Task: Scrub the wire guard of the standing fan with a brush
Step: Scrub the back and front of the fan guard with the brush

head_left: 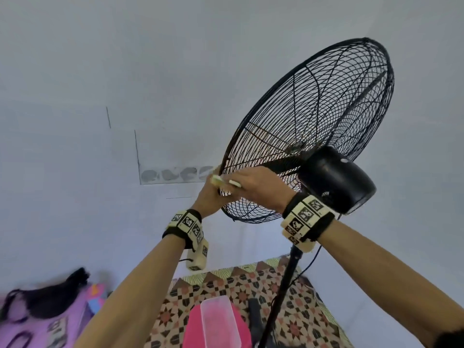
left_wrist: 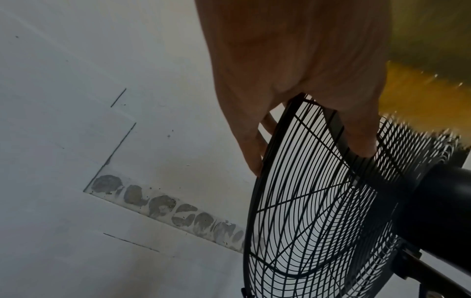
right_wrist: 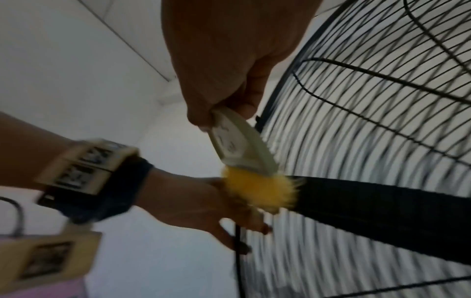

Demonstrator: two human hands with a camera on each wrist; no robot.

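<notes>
Wire guard before wall, motor housing behind guard

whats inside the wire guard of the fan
Through the wire guard only a dark blade and the hub show, with wall behind. The hands and brush cover the lower rim.

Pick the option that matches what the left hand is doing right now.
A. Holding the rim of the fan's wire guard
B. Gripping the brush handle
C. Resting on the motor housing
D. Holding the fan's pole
A: in the left wrist view the left hand curls its fingers over the rim of the wire guard, while the right hand holds the brush.
</notes>
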